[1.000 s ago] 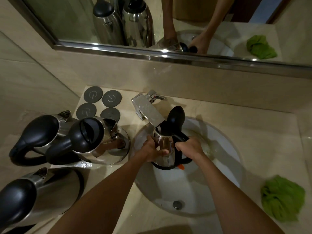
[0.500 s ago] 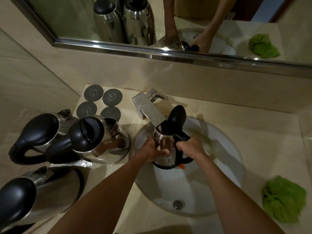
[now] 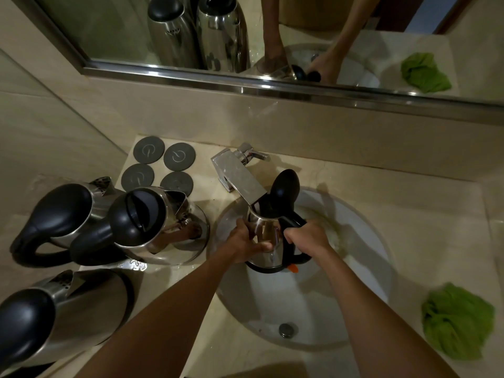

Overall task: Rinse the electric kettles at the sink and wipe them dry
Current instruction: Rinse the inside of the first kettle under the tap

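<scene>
We hold a shiny kettle (image 3: 266, 241) over the round white sink (image 3: 362, 282). Its black lid (image 3: 285, 184) stands open, and its top sits right under the silver tap (image 3: 240, 175). We cannot tell if water is running.

Our left hand (image 3: 246, 242) wraps around the metal side of the kettle. Our right hand (image 3: 306, 236) grips the black handle (image 3: 296, 222) tight. A small orange switch (image 3: 293, 267) shows near the bottom of the kettle.

On the worktop (image 3: 409, 214) to the left of the sink stand three more kettles. One kettle with a ridged lid (image 3: 152, 222) is just beside the sink. A second kettle behind it (image 3: 62, 211) touches it on the far left. A third kettle near us (image 3: 54, 315) is at the bottom left edge of the view.

Four dark round bases (image 3: 163, 165) lie flat in a square behind the kettles, close to the wall.

A green cloth (image 3: 456, 321) lies in a bunch on the worktop to the right of the sink, well apart from our hands.

The metal drain plug (image 3: 285, 330) sits at the near side of the sink.

A mirror (image 3: 109, 28) hangs above the worktop. In it we see kettles, our arms and the green cloth again.
</scene>
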`<action>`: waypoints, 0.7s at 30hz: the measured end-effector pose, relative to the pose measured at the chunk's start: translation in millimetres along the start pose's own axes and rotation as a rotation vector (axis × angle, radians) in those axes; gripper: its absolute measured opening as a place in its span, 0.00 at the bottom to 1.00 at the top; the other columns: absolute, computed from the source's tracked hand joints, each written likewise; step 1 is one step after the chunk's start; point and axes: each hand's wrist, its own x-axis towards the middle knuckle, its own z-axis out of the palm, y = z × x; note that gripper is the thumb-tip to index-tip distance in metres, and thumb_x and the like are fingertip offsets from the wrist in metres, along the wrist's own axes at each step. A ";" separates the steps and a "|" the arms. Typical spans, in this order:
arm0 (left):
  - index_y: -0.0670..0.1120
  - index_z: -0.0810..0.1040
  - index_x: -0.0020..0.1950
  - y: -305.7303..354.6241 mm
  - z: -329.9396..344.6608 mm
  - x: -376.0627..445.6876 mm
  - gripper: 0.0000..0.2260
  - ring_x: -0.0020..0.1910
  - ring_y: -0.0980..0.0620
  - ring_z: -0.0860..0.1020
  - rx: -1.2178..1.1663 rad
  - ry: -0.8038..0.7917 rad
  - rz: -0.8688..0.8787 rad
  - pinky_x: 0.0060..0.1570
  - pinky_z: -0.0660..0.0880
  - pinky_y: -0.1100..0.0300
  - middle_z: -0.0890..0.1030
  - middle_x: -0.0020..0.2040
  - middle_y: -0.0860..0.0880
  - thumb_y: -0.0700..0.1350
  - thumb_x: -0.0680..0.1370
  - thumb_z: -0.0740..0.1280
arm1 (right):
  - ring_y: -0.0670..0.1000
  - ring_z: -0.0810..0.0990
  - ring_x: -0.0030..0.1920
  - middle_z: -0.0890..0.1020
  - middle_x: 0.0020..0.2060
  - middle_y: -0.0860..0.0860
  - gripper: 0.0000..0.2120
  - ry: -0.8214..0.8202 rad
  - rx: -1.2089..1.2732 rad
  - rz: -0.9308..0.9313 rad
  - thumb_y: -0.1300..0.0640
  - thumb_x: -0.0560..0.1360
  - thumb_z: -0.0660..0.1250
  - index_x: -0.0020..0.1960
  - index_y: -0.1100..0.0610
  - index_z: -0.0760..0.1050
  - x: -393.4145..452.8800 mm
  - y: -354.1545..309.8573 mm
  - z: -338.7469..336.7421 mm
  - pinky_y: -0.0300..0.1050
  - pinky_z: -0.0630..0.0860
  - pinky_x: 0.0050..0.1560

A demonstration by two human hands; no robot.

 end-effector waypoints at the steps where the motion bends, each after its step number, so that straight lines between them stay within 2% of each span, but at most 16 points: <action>1: 0.48 0.62 0.65 -0.3 0.5 0.2 0.31 0.56 0.54 0.74 -0.006 0.001 0.005 0.41 0.68 0.68 0.75 0.55 0.53 0.48 0.70 0.78 | 0.49 0.76 0.36 0.76 0.35 0.51 0.07 0.002 -0.001 -0.002 0.64 0.69 0.68 0.42 0.56 0.72 0.4 0.1 -0.3 0.40 0.69 0.34; 4: 0.48 0.62 0.67 -1.6 1.6 1.4 0.34 0.59 0.52 0.75 -0.013 0.012 0.022 0.47 0.70 0.64 0.76 0.58 0.51 0.48 0.69 0.79 | 0.48 0.76 0.36 0.76 0.35 0.51 0.07 -0.007 -0.004 -0.009 0.64 0.69 0.69 0.43 0.55 0.72 0.2 0.1 -1.3 0.39 0.69 0.32; 10: 0.47 0.62 0.67 -1.3 1.0 1.6 0.34 0.58 0.52 0.74 -0.008 0.002 0.017 0.52 0.73 0.60 0.76 0.59 0.50 0.48 0.69 0.79 | 0.49 0.77 0.37 0.77 0.36 0.52 0.07 -0.005 -0.009 -0.003 0.64 0.69 0.69 0.43 0.56 0.72 0.7 0.4 -1.5 0.41 0.71 0.34; 17: 0.47 0.62 0.66 -1.7 1.5 2.4 0.33 0.57 0.52 0.74 0.014 0.001 0.015 0.49 0.72 0.61 0.75 0.58 0.50 0.49 0.69 0.79 | 0.50 0.77 0.38 0.77 0.35 0.52 0.07 0.000 -0.012 0.007 0.64 0.68 0.68 0.41 0.56 0.72 2.6 0.2 -0.6 0.42 0.71 0.34; 21: 0.50 0.61 0.65 -1.0 1.3 1.4 0.33 0.56 0.53 0.74 0.000 0.005 0.013 0.41 0.70 0.67 0.75 0.58 0.51 0.50 0.69 0.79 | 0.50 0.78 0.39 0.78 0.36 0.52 0.07 0.000 -0.019 0.006 0.63 0.68 0.68 0.41 0.55 0.72 2.8 -0.1 -1.1 0.42 0.71 0.34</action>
